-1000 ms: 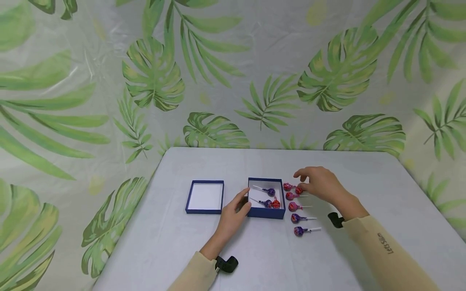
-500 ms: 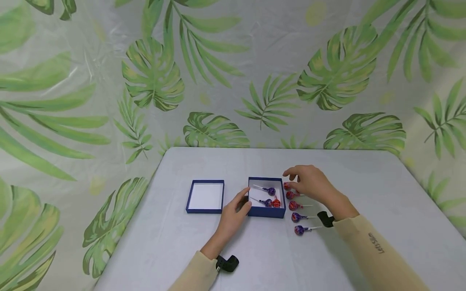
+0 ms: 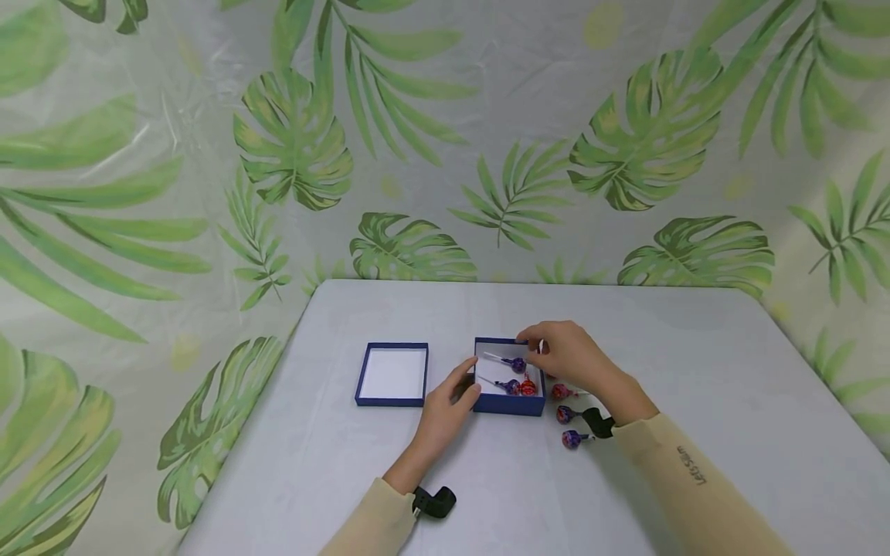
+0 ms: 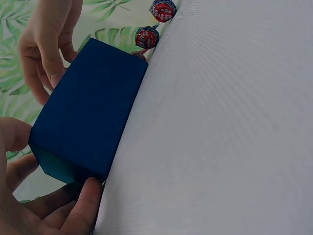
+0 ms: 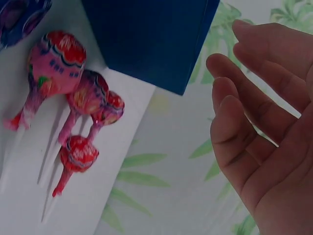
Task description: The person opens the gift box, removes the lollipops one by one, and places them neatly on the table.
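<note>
In the head view a dark blue box point(image 3: 510, 405) with a white inside stands lidless on the table. Two purple-wrapped lollipops point(image 3: 516, 365) and a red one point(image 3: 528, 386) lie in it. My left hand point(image 3: 447, 403) rests its spread fingertips against the box's left side; the left wrist view shows these fingers point(image 4: 85, 208) at the box's corner. My right hand point(image 3: 572, 355) hovers over the box's back right part, fingers bent. In the right wrist view nothing shows between its loosely curved fingers point(image 5: 230, 122). Several pink and red lollipops point(image 5: 57, 61) lie beside the box.
Left of the box lies its shallow blue-rimmed lid point(image 3: 392, 402), white inside facing up. Right of the box runs a column of lollipops, two purple ones point(image 3: 571, 439) nearest; the right forearm partly covers it. A leaf-patterned sheet point(image 3: 521, 139) hangs behind the white table point(image 3: 334, 324).
My right hand has moved left, from above the far lollipops beside the box to over the box's back right part. The left hand and the box stay put.
</note>
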Motion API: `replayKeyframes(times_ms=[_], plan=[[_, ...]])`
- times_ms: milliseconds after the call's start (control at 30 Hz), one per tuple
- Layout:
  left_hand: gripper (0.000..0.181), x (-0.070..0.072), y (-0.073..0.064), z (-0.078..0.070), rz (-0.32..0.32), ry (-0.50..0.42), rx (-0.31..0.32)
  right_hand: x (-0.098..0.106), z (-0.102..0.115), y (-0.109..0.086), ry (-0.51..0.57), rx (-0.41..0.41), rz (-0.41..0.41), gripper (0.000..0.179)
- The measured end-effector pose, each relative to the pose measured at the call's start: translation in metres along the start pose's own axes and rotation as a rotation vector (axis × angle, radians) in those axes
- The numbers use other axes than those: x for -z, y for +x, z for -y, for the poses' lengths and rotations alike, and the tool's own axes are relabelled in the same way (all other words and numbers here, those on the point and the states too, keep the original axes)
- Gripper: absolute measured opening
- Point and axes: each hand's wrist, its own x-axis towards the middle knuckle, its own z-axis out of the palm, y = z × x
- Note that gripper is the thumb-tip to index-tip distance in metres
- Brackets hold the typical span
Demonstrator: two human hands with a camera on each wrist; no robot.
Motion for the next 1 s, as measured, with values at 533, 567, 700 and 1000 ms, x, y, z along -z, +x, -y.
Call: replayKeyframes(times_ms=[533, 567, 700, 1000], plan=[[0.05, 0.0, 0.0, -0.001, 0.006, 0.008, -0.011, -0.034, 0.011, 0.015, 0.025, 0.009, 0.115, 0.033], [0.05, 0.0, 0.0, -0.001, 0.008, 0.01, -0.009, -0.036, 0.012, 0.015, 0.023, 0.005, 0.123, 0.033], [0.05, 0.0, -0.001, -0.002, 0.01, 0.01, 0.0, -0.04, 0.017, 0.016, -0.004, -0.019, 0.142, 0.033], [0.05, 0.001, -0.002, -0.004, 0.012, 0.003, 0.0, -0.05, 0.02, 0.02, -0.145, -0.018, 0.165, 0.032]])
